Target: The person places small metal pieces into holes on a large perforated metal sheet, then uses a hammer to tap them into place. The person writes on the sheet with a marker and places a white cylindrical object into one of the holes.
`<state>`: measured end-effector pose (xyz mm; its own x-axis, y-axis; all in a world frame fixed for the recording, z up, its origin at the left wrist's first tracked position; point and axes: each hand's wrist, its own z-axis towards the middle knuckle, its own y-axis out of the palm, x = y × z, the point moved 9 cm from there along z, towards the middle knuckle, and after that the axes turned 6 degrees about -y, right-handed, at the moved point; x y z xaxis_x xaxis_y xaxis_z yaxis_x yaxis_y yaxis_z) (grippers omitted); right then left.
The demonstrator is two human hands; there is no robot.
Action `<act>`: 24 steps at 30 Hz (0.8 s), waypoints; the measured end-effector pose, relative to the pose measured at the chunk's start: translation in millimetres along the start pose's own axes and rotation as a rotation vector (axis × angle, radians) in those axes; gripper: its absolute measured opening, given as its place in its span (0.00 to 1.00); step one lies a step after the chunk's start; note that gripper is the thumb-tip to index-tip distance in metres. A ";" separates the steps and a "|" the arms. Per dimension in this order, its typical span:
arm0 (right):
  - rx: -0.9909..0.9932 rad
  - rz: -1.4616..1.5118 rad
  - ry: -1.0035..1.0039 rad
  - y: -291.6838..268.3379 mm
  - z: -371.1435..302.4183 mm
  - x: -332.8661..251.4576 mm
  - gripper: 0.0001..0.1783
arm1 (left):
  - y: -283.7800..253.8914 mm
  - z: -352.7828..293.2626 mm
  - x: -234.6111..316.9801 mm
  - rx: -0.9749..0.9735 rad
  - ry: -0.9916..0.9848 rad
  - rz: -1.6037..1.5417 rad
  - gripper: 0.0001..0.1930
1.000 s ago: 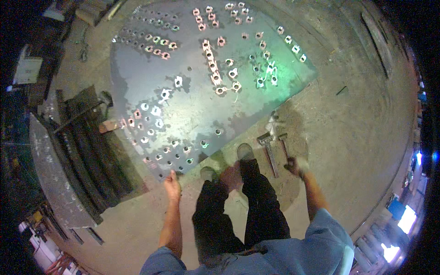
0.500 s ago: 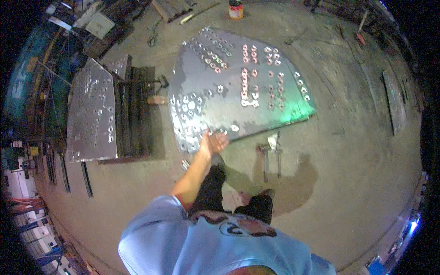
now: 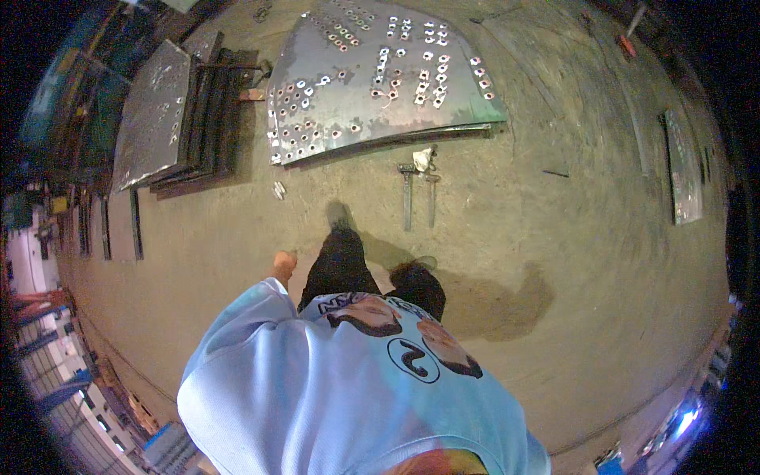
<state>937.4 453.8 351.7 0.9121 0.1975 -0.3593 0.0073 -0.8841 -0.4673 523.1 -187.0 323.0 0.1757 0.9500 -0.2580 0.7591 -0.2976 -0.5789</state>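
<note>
My left hand (image 3: 285, 262) hangs low beside my left leg, below the short light-blue sleeve. Its fingers are too small and blurred to make out, and I see nothing held in it. My right hand is out of the picture. Ahead on the floor lies a large dark steel plate (image 3: 348, 103), punched with rows of bright-rimmed holes, its near edge slightly raised. Two T-shaped metal tools (image 3: 408, 198) rest side by side in front of it, with a crumpled white cloth or glove (image 3: 423, 161) at their heads.
To the left stands a stack of similar holed plates (image 3: 158, 119), with flat bars (image 3: 136, 226) near it. Small metal pieces (image 3: 279, 190) lie on the floor before the big plate. A long narrow plate (image 3: 683, 170) is at the right, and a red-ended tool (image 3: 628, 46) at the far right.
My left hand has left the big plate's near edge, where it was spread open, and dropped back beside my leg. The plate now appears higher and farther off in view.
</note>
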 end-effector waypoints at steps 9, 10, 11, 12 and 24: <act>-0.015 -0.103 -0.071 -67.5 -20.2 77.0 0.24 | -102.0 -147.4 156.8 0.189 -0.004 -0.987 0.28; 0.001 -0.092 -0.074 -70.3 -25.8 86.3 0.24 | -128.1 -175.1 178.7 0.193 0.017 -1.008 0.28; 0.006 -0.093 -0.090 -71.8 -29.8 91.4 0.24 | -145.8 -198.6 191.4 0.201 0.031 -1.032 0.28; -0.002 -0.111 -0.123 -71.2 -30.8 88.3 0.24 | -137.2 -201.4 189.1 0.232 0.069 -1.120 0.28; -0.084 -0.266 -0.287 -107.4 -87.2 149.4 0.23 | 358.1 -390.1 89.1 0.146 -0.167 -0.590 0.18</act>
<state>1108.6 541.4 418.7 0.7220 0.5242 -0.4516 0.2724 -0.8153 -0.5110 1055.1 -172.2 394.4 -0.3558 0.9342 0.0268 0.6029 0.2513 -0.7572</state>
